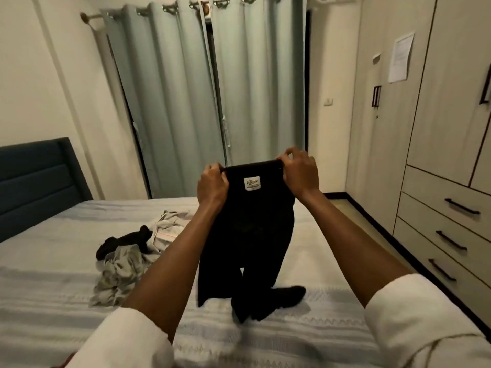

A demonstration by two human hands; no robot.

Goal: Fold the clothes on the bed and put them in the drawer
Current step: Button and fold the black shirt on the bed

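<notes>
Head view shows you holding a pair of black trousers up over the bed. Your left hand pinches one end of the waistband and your right hand pinches the other, fingers curled round the cloth. A white label faces you just below the waistband. The trouser legs hang down and their ends lie crumpled on the bedcover. To your left on the bed sits a heap of unfolded clothes, light and dark. Drawers stand shut at your right, beside the bed.
</notes>
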